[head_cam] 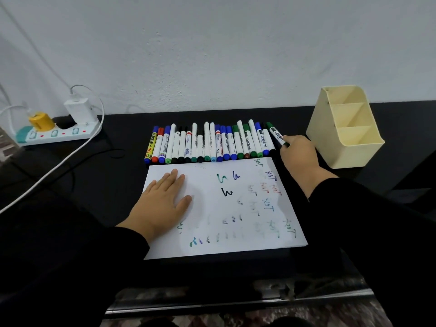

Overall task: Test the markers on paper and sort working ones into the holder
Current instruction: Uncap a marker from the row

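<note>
A row of several markers [207,143] lies side by side on the black table, just beyond a white sheet of paper [247,223] covered with coloured test scribbles. My left hand [162,204] rests flat on the paper's left part, fingers straight. My right hand [298,154] is at the row's right end and pinches a green-capped white marker [276,134], which lies tilted away from the others. A cream holder [344,128] with three compartments stands at the right, close to my right hand; no markers show inside it.
A white power strip [59,134] with a charger, a yellow plug and white and black cables sits at the back left. A grey wall runs behind the table. The table's near edge and patterned floor show at the bottom.
</note>
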